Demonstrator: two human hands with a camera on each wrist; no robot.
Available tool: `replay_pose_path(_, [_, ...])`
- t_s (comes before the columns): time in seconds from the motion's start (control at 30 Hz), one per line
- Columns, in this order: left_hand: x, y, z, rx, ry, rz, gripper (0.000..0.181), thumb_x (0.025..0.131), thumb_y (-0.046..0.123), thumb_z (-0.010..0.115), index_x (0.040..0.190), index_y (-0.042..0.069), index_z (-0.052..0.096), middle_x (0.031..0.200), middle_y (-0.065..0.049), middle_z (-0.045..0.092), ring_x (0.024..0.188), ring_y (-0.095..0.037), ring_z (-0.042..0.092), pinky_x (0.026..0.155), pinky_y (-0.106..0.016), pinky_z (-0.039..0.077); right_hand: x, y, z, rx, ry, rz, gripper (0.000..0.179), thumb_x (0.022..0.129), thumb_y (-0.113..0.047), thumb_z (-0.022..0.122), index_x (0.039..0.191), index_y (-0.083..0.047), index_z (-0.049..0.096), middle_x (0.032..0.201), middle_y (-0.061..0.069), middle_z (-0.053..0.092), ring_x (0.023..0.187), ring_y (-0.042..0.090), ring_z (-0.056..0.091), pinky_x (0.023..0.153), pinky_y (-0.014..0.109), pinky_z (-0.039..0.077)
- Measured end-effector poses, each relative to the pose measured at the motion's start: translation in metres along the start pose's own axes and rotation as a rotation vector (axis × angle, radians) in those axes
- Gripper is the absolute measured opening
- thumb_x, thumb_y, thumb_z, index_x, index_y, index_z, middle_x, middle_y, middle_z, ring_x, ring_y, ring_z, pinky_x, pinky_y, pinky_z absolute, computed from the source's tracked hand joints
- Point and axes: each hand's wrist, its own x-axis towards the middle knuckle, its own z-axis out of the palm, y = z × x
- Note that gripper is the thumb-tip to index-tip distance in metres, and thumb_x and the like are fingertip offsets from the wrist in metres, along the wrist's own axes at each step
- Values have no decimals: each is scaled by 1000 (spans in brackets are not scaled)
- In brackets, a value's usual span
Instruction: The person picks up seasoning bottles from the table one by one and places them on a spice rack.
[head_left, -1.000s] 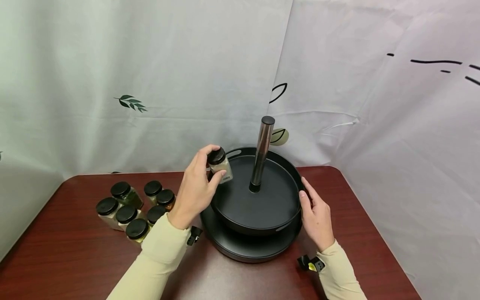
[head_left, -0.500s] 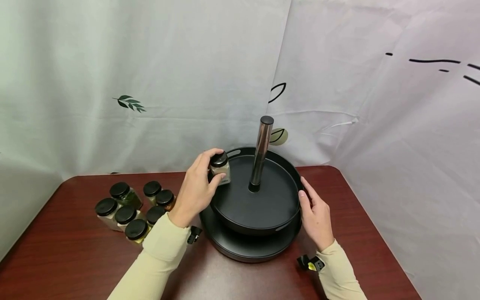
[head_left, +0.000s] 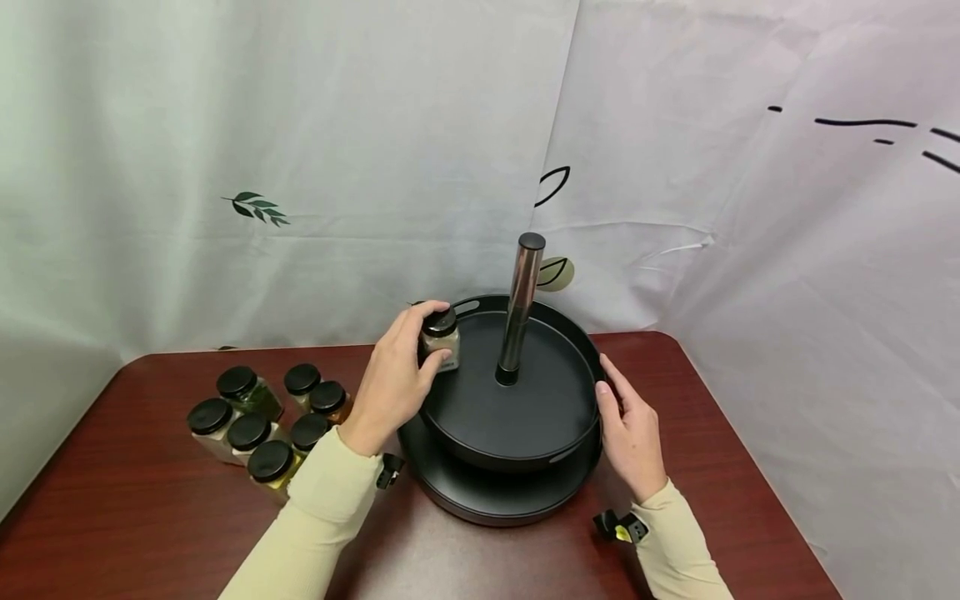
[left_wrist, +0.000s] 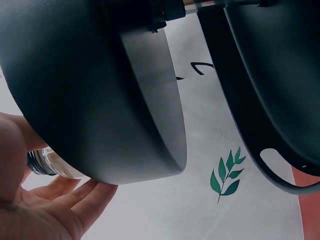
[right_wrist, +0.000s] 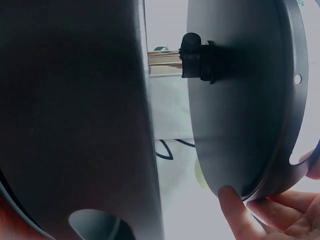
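Observation:
My left hand [head_left: 393, 371] grips a spice jar [head_left: 442, 346] with a black lid and pale contents, fingers over the lid and thumb at its near side. The jar stands upright just inside the left rim of the upper tier [head_left: 555, 408] of a black two-tier turntable organizer. In the left wrist view, the tier partly hides the jar [left_wrist: 62, 165]. At the opposite rim, my right hand [head_left: 633, 437] holds the upper tier's edge. The right wrist view has a fingertip [right_wrist: 227, 195] against the tier's underside, with another digit at the handle slot.
Several black-lidded spice jars [head_left: 251, 429] stand grouped on the left of the red-brown table [head_left: 135, 517]. A metal post [head_left: 519, 300] rises from the organizer's centre. Its wider lower tier [head_left: 502, 504] juts toward me. A pale printed curtain [head_left: 375, 167] hangs close behind the table.
My left hand has lowered the spice jar a little, and the jar has gone from tilted to upright. The right hand keeps its place on the rim.

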Motion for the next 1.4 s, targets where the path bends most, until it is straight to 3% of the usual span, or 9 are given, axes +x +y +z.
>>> replay_pose_path(0.33, [2, 0, 1, 12, -34, -6, 61, 93, 5, 72, 147, 13, 46, 140, -12, 53, 119, -27, 58, 95, -46, 51, 0, 0, 0, 9, -2, -3, 41, 106, -16, 52, 147, -18, 54, 53, -6, 34, 45, 8, 32, 55, 24, 34])
replay_pose_path(0.7, [3, -2, 1, 5, -37, -15, 62, 94, 6, 71, 149, 13, 44, 143, -13, 51, 120, -30, 58, 93, -50, 51, 0, -1, 0, 14, 0, -17, 41, 106, -14, 52, 147, -17, 54, 63, -2, 46, 44, 8, 30, 59, 23, 35])
replay_pose_path(1.03, [4, -1, 1, 14, -45, -25, 63, 94, 7, 72, 150, 14, 44, 143, -11, 51, 124, -30, 56, 97, -50, 50, -1, 1, -1, 7, -5, -15, 41, 106, -13, 53, 147, -16, 53, 54, -5, 36, 44, 8, 30, 55, 24, 34])
replay_pose_path(1.4, [0, -4, -2, 22, -31, -25, 77, 92, 9, 74, 158, 15, 34, 154, -13, 41, 140, -32, 43, 107, -54, 42, 0, 1, -1, 0, -11, -16, 41, 106, -15, 52, 147, -17, 53, 75, 1, 53, 48, 8, 35, 63, 21, 36])
